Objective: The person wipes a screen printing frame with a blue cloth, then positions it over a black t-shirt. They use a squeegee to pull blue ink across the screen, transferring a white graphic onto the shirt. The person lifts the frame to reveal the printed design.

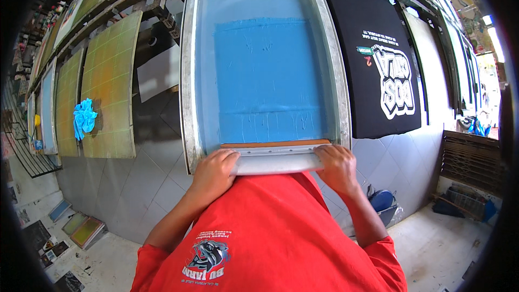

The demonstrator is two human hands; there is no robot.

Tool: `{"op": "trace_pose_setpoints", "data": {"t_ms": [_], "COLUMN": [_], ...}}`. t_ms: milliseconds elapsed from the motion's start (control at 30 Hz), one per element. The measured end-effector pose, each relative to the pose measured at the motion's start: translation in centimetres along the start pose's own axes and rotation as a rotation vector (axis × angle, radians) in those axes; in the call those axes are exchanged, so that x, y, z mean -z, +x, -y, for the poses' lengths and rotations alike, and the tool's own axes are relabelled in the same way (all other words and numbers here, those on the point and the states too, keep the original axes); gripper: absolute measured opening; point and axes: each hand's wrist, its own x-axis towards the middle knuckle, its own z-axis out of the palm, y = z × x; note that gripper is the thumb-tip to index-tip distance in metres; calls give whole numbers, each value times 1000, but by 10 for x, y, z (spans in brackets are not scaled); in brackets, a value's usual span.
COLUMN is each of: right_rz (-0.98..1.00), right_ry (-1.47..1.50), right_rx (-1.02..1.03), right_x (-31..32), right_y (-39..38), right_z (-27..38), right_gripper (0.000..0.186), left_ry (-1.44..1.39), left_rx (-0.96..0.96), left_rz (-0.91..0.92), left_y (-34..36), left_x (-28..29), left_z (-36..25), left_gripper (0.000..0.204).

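A wide squeegee (275, 157) with a metal handle and a brown blade lies across the near end of a screen printing frame (188, 75). My left hand (215, 172) wraps round its left end, and my right hand (337, 167) grips the right end. The blade's edge meets the mesh, where blue ink (270, 75) covers a broad rectangle. Thin streaks and a ridge mark the ink's surface. Whatever lies beneath the screen is hidden.
To the right, a black T-shirt (373, 65) with a white print lies on a board. Yellowish boards (111, 81) stand at the left, one bearing a crumpled blue cloth (85, 119). Small framed screens (84, 230) rest on the floor. A slatted brown crate (470, 159) stands at the right.
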Motion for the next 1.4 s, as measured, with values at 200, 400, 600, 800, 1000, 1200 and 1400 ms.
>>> {"op": "trace_pose_setpoints", "data": {"t_ms": [200,400,600,800,1000,1200,1400], "right_rz": [-161,-76,-116,-215,47,143,86], "right_ry": [-86,-59,-70,-108,-165,-177,-124], "right_rx": [27,49,105,163,148,76,100], "right_x": [-31,-30,-39,-54,-13,47,47], "right_y": [21,80,165,255,353,327,156], "right_z": [-10,-38,-70,-109,-130,-97,-47], "right_gripper": [28,38,45,41,32,28,25], "left_ry": [111,137,181,251,155,12,5], "left_rx": [-69,-79,-58,12,92,35,39], "left_rz": [-183,-242,-221,-244,-106,-59,-34], "left_y": [21,74,139,220,298,269,118], "left_x": [-19,-6,9,32,110,158,98], "left_z": [21,47,90,135,143,99,43], "left_gripper": [36,35,63,57,30,28,34]}}
